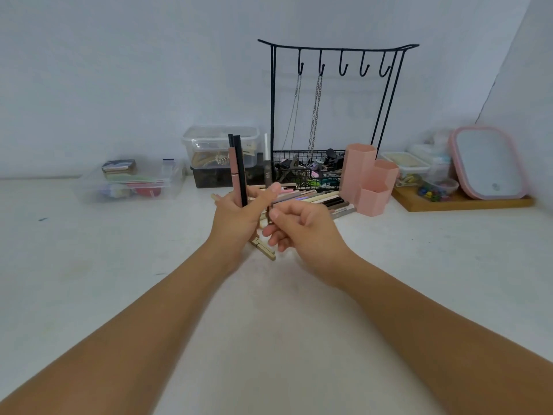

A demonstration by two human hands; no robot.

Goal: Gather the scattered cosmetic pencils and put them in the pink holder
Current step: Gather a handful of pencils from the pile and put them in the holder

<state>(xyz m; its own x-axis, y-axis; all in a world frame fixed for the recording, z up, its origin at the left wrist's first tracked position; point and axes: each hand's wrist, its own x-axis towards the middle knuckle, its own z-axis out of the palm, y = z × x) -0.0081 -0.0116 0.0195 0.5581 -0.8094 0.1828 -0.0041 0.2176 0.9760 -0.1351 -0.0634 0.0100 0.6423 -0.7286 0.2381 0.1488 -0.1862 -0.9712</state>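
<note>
Cosmetic pencils [314, 199] lie in a loose heap toward the back edge of the tabletop [89, 280], just beside the pink holder [369, 181], which stands upright at the heap's right end, in front of a black wire rack [329, 115]. A few more lie nearer the front, partly hidden under the hands.

The left hand [236, 217] is closed around two upright pencils [238, 169], one pink, one black, gripped at their lower ends with most of their length standing free above the fist. The right hand [302, 229] has its grip nearly shut, thumb against forefinger, pinching what appears to be one slim dark pencil [269, 215]; the contact is small and partly hidden, so its hold cannot be fully confirmed.

Assessment: the pencils look light, stiff and smooth-bodied, hence prone to rolling on the tabletop and slipping through a loose bundle. Each is best taken near mid-length with a fingertip pinch. Held low as the left pair is, the tops may splay. The holder's three hexagonal cells are narrow and open-topped; pencils should enter end-first, upright. The holder looks light and could tip if knocked.
</note>
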